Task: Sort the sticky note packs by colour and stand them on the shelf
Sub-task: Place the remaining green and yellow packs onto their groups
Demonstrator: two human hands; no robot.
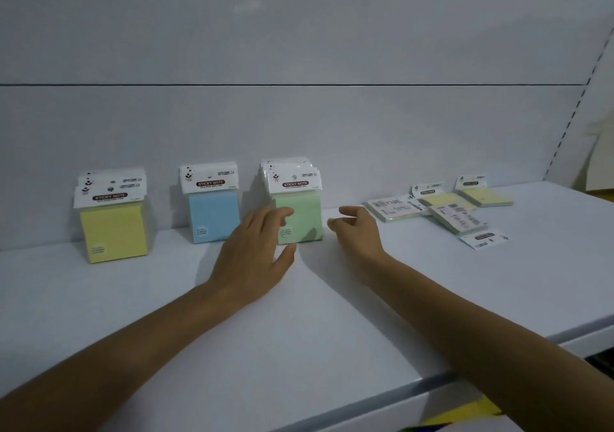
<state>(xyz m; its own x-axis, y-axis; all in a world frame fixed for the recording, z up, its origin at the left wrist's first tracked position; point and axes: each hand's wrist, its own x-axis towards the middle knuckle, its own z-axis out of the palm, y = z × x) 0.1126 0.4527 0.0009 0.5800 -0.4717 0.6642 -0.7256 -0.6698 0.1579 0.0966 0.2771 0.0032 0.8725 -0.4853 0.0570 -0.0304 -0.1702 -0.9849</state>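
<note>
Green sticky note packs [304,218] stand upright against the back panel [299,125] of the shelf [299,315], flanked by our hands. Our left grip [252,252], wide with fingers spread, overlaps the stack's left edge. Our right grip [357,232], loosely curled and holding nothing, hovers just beside its right edge. Blue packs [214,217] and yellow packs [113,232] stand farther left, each stack apart. Loose packs [448,209] lie flat, well to the right.
</note>
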